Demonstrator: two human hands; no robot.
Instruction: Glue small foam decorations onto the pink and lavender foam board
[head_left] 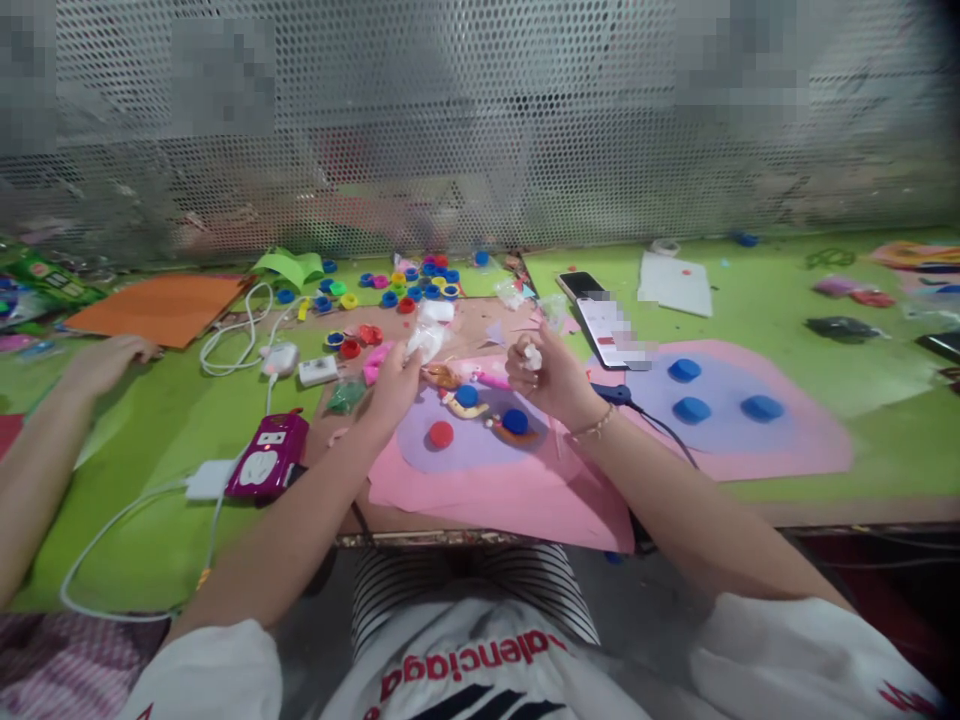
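My left hand (399,385) has its fingers closed at a crumpled clear plastic bag (427,341) with something white in it. My right hand (546,375) is curled around a small white piece (532,357), which shows between the fingers. Between and below the hands lies a pink sheet with a lilac shape (420,455). On it are a red cap (441,434), a blue cap (466,397) beside a cream curved piece (465,410), and another blue cap (515,421) on a brown curved piece (525,438).
Several coloured caps (390,299) lie behind my left hand. A phone (600,325), a blue-handled tool (613,394) and a second pink sheet (817,440) are right. A magenta power box (268,455) with cables and another person's hand (124,358) are left.
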